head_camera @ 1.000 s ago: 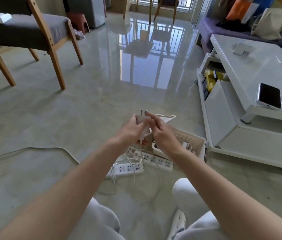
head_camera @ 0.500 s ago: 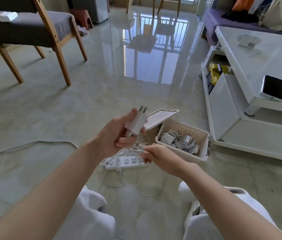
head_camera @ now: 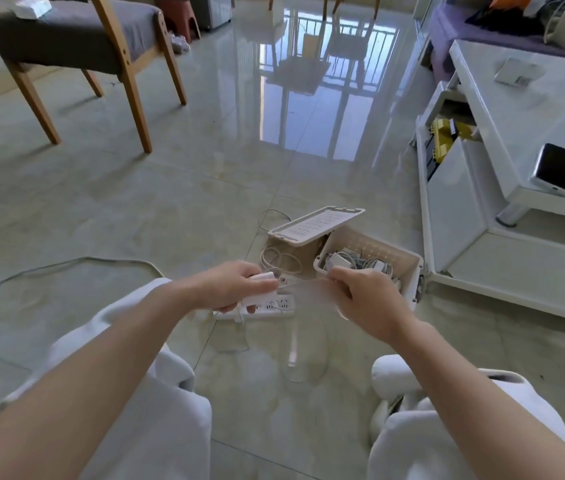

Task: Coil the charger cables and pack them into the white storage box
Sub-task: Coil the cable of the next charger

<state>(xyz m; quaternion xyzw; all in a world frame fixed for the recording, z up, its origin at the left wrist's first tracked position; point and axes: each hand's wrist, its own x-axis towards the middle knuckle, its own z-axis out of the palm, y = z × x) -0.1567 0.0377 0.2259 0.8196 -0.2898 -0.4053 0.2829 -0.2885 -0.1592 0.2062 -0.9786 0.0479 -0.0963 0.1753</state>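
On the glossy tile floor (head_camera: 177, 202) stands the white storage box (head_camera: 409, 282); before it the left hand (head_camera: 229, 289) grips a charger (head_camera: 262, 277), the right hand (head_camera: 367, 303) pinches its cable (head_camera: 303, 281).

Glossy tiled floor (head_camera: 205, 188), wooden chair (head_camera: 128, 74)

You see bright daylight glaring off the glossy floor (head_camera: 322, 98) at upper centre; edges bow, and motion blur smears the right hand (head_camera: 367, 299).
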